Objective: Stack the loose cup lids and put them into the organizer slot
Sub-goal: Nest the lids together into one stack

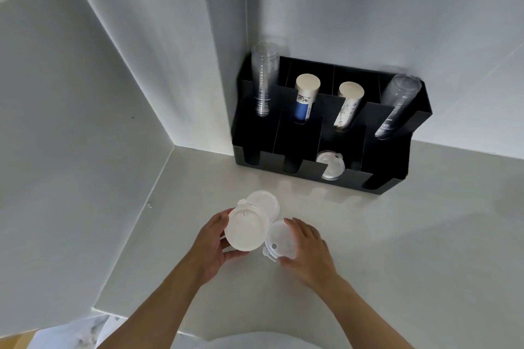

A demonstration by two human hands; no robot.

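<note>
My left hand point(211, 246) holds a white cup lid point(246, 229) tilted up off the counter. Behind it another white lid point(263, 201) lies flat on the counter. My right hand point(307, 249) grips a translucent lid point(280, 241) with a small hole, right beside the one in my left hand. A black organizer point(391, 161) stands against the wall at the back. One of its front slots holds lids point(330, 166); the other front slots look empty.
The organizer's back compartments hold two stacks of clear cups point(263, 82) point(397, 102) and two stacks of paper cups point(304, 96) point(347, 105). The grey counter point(397, 235) ends in a wall corner on the left; its front edge runs near my arms.
</note>
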